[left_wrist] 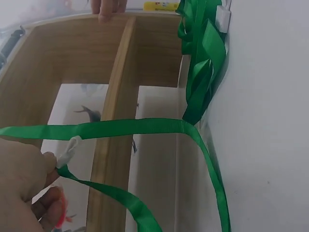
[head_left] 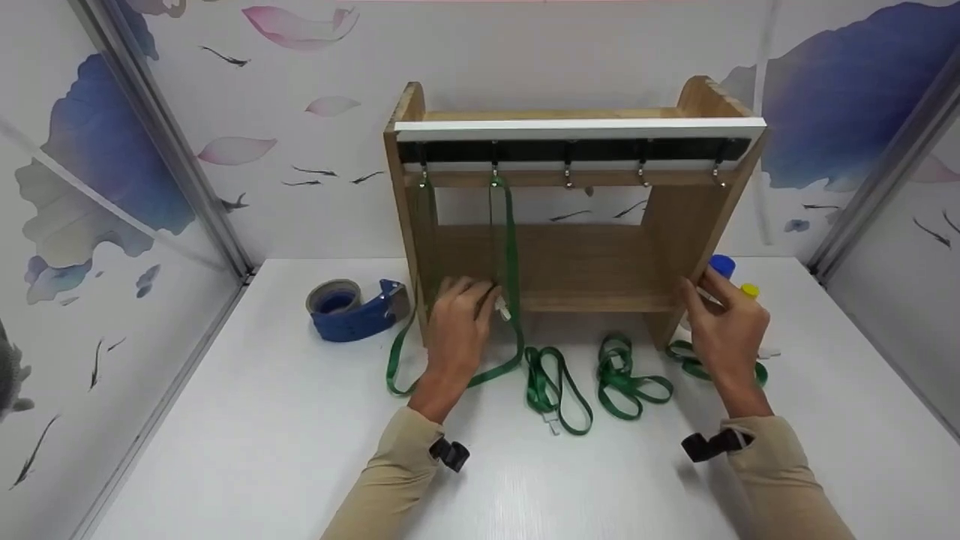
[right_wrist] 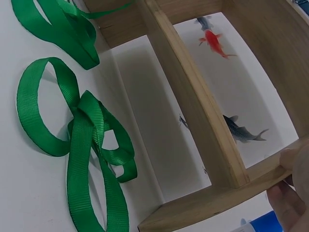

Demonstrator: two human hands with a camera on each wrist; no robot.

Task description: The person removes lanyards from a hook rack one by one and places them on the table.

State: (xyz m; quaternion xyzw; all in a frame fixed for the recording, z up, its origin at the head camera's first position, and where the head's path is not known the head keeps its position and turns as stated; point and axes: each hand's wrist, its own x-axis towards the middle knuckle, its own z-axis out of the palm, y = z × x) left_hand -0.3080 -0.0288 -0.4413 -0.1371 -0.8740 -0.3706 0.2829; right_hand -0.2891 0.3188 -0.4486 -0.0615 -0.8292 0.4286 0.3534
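Note:
A wooden rack (head_left: 592, 268) stands on the table, with a row of metal hooks along its white-and-black front rail (head_left: 457, 152). From the second hook from the left hangs a green lanyard (head_left: 512, 255), its loop trailing onto the tabletop. My left hand (head_left: 459, 324) pinches this lanyard beside its white plastic clip (left_wrist: 70, 151), in front of the rack's shelf. Another green strap (head_left: 426, 217) hangs from the leftmost hook. My right hand (head_left: 726, 330) grips the front edge of the rack's right side panel (head_left: 701, 217), the thumb on the inner face.
Folded green lanyards (head_left: 559, 390) lie before the rack, with another bundle (head_left: 626, 379) farther right and one (head_left: 690, 360) partly behind my right hand. A blue tape dispenser (head_left: 352, 319) sits left of the rack. Blue (head_left: 722, 265) and yellow caps (head_left: 750, 290) show behind its right side.

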